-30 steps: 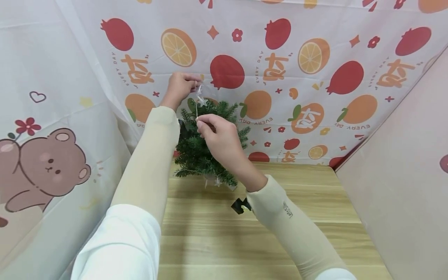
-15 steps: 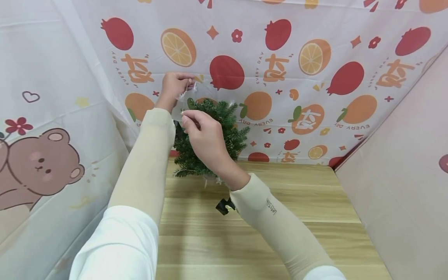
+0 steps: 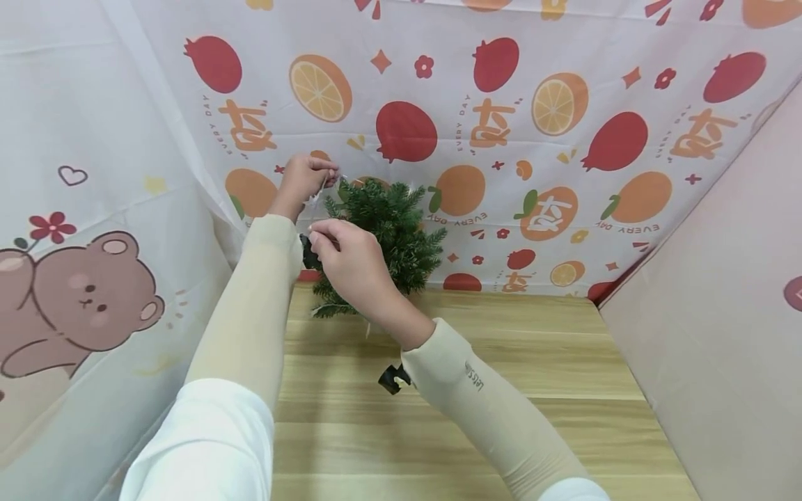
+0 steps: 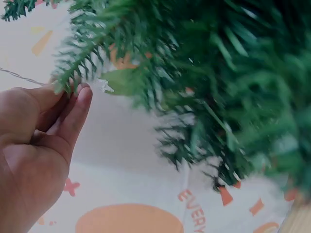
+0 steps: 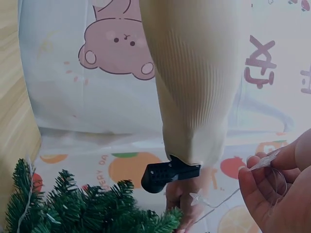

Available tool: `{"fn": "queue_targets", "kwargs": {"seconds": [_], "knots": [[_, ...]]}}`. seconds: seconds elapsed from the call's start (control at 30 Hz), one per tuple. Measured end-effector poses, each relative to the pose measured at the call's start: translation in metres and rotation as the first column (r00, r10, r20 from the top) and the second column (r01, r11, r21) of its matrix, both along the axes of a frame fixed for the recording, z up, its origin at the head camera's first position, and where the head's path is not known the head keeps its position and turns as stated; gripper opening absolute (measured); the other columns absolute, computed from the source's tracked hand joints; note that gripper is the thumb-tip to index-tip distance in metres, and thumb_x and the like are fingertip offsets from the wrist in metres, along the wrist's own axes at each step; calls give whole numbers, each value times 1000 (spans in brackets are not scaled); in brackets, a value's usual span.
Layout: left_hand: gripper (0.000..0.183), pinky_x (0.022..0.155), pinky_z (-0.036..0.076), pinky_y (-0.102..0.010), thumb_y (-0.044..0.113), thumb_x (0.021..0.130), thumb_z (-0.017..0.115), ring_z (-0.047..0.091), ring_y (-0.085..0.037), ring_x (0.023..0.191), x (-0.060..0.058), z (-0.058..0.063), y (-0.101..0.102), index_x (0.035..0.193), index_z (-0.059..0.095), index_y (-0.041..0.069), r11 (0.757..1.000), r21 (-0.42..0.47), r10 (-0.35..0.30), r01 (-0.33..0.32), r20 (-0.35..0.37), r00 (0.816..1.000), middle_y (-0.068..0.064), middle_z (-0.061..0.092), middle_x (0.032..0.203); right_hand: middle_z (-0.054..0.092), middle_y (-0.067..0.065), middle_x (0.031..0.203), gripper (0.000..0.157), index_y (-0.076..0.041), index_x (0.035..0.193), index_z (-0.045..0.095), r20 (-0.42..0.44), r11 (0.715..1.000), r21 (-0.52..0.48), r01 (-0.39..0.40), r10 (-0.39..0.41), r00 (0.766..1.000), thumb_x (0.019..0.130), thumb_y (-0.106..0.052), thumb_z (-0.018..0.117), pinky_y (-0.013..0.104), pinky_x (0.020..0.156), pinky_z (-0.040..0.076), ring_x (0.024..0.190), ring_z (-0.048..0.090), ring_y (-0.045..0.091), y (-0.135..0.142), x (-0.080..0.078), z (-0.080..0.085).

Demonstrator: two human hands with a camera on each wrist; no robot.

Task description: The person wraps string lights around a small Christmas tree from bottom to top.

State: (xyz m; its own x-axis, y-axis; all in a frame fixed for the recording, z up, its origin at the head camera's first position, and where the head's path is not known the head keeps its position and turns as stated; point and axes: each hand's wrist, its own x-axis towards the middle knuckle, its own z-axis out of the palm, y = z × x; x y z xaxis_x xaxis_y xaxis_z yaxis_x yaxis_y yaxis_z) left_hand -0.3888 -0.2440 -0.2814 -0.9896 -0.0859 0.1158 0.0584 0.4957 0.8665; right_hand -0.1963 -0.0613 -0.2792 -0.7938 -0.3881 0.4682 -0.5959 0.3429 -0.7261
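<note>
A small green artificial Christmas tree (image 3: 395, 229) stands on the table against the back cloth. At its upper left, my left hand (image 3: 303, 182) pinches the thin wire of a star string light; a clear star (image 4: 105, 86) shows just past those fingertips in the left wrist view. Lower and nearer, my right hand (image 3: 357, 268) holds another stretch of the string between thumb and fingers. In the right wrist view, a star (image 5: 265, 161) lies at the right fingertips, and a second star (image 5: 197, 199) hangs on the wire running to the left hand. Wire also lies on the tree's branches.
The wooden tabletop (image 3: 489, 403) spreads in front of the tree. A fruit-printed cloth (image 3: 451, 90) hangs close behind, a bear-printed cloth (image 3: 81, 299) on the left, and a pale panel (image 3: 727, 299) on the right. Each wrist carries a black camera mount (image 3: 395, 379).
Both hands have moved left and lower in the head view, around the tree's left side, carrying the string light. They still hold it, with a stretch of wire between them.
</note>
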Motion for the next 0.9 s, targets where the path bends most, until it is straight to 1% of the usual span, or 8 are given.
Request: {"fn": "queue_targets", "kwargs": {"seconds": [0.07, 0.13, 0.23, 0.3, 0.4, 0.53, 0.73, 0.9], "knots": [[32, 93, 56, -30, 15, 106, 52, 68, -23, 112, 1, -4, -3, 130, 67, 1, 1000, 11, -14, 14, -3, 1000, -19, 65, 133, 70, 0, 105, 25, -10, 121, 71, 2, 1000, 16, -6, 6, 1000, 106, -20, 53, 17, 68, 49, 81, 61, 2, -2, 1, -2], [32, 87, 56, -24, 16, 106, 52, 69, -21, 109, 3, -10, -6, 130, 67, 1, 999, 28, -19, 19, 3, 1000, -19, 65, 133, 70, -1, 104, 25, -10, 121, 71, 12, 999, 33, -14, 14, 1000, 107, -20, 53, 17, 67, 48, 77, 59, 3, -4, 2, -5], [32, 70, 51, -18, 19, 106, 53, 68, -12, 88, 5, -21, -12, 130, 68, 4, 1000, 10, -16, 16, 11, 1000, -15, 69, 128, 69, -2, 106, 27, -10, 124, 70, 40, 998, 55, -33, 31, 999, 107, -21, 52, 18, 66, 47, 73, 57, 4, -7, 4, -10], [32, 58, 43, -19, 21, 106, 53, 57, -7, 69, 5, -30, -18, 130, 69, 8, 1000, -19, -3, 4, 16, 1000, -12, 72, 119, 69, -2, 107, 28, -11, 126, 69, 50, 996, 78, -36, 32, 998, 107, -21, 51, 17, 67, 47, 71, 56, 4, -10, 5, -13], [32, 51, 36, -23, 21, 106, 51, 49, -6, 61, 5, -42, -23, 130, 70, 10, 999, -47, 6, -5, 13, 1000, -9, 72, 110, 69, -3, 112, 28, -12, 127, 69, 55, 993, 110, -29, 23, 998, 107, -22, 51, 16, 69, 47, 75, 57, 2, -13, 6, -18], [33, 51, 39, -23, 18, 107, 48, 61, 1, 71, 8, -55, -26, 131, 68, 9, 1000, 1, 4, -4, 18, 1000, -9, 71, 113, 70, -3, 115, 27, -13, 125, 70, 81, 992, 127, -28, 18, 997, 107, -22, 52, 15, 74, 48, 82, 59, 0, -17, 9, -26], [36, 45, 36, -24, 22, 108, 48, 62, -2, 65, 9, -70, -28, 137, 63, 10, 996, 83, 10, -12, 31, 999, -14, 71, 122, 71, -3, 112, 27, -13, 125, 70, 137, 990, 129, -52, 34, 990, 107, -23, 53, 15, 76, 50, 81, 61, -1, -18, 14, -36], [37, 63, 49, -15, 21, 108, 49, 71, -20, 105, 9, -80, -29, 140, 60, 7, 992, 123, -14, 11, 18, 1000, -16, 61, 141, 70, -2, 114, 28, -12, 127, 69, 178, 990, 123, -70, 47, 983, 107, -22, 53, 17, 71, 51, 77, 60, -1, -21, 15, -47]]}}
